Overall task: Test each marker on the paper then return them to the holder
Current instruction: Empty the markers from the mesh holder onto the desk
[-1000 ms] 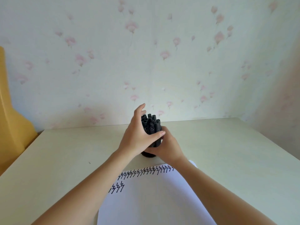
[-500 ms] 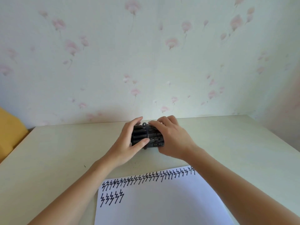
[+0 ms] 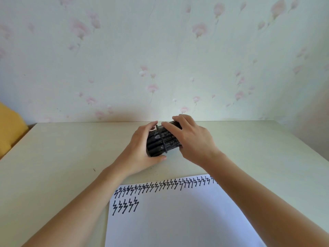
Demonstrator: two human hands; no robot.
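Note:
A black mesh holder (image 3: pixel 171 141) lies on its side on the table, its open rim facing left. Several black markers (image 3: pixel 155 142) stick out of that rim. My right hand (image 3: pixel 193 139) grips the holder's body from above and from the right. My left hand (image 3: pixel 141 152) is cupped over the markers' protruding ends, thumb on the table under them. A white paper (image 3: pixel 179 216) lies nearer to me, with a long row of black zigzag marks along its far edge and a short second row at the left.
The cream table (image 3: pixel 60 157) ends at a wall with pink flower wallpaper (image 3: pixel 160 59) just behind the holder. A yellow object (image 3: pixel 10 125) stands past the table's left edge.
The holder stood upright a second ago and now lies tipped on its side, rim to the left. My left hand has slid over the marker ends. The view has tilted down.

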